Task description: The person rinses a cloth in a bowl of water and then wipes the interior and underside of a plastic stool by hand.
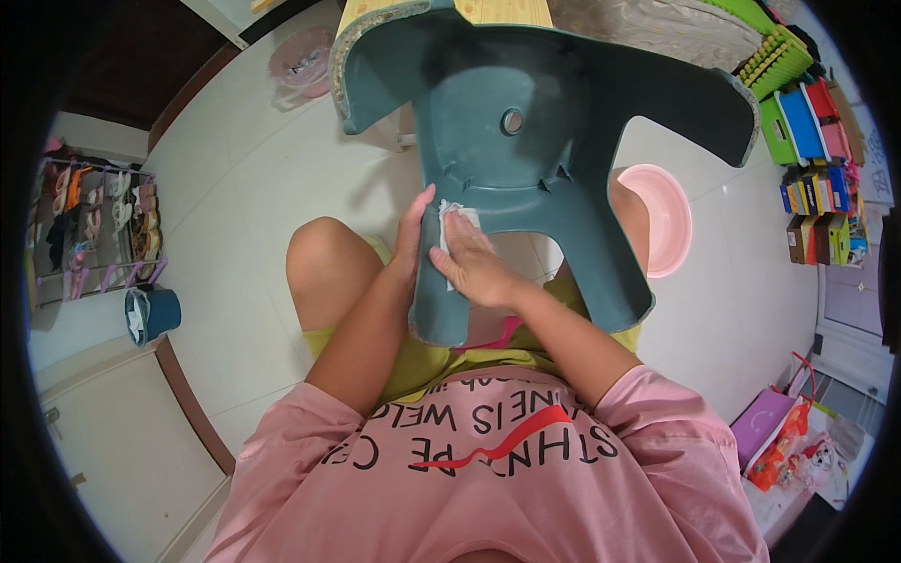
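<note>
A dark teal plastic stool (493, 165) is tipped over in front of me, its hollow underside and a round hole in the seat facing me. Dirt cakes the rims of its two far legs. My left hand (414, 232) grips the outer edge of the near left leg, fingers partly hidden behind it. With fingers flat, my right hand (473, 262) presses a folded white cloth or tissue (448, 211) against the inner face of that same leg, close to the seat. The stool's near end is over my lap, between my knees.
A pink basin (669, 225) stands on the floor right of the stool. Beyond it, a wooden table or bench (514, 12) shows. At left are a pink bin (299, 60), a shoe rack (98, 218) and a blue bucket (163, 312). Colourful boxes (809, 127) line the right.
</note>
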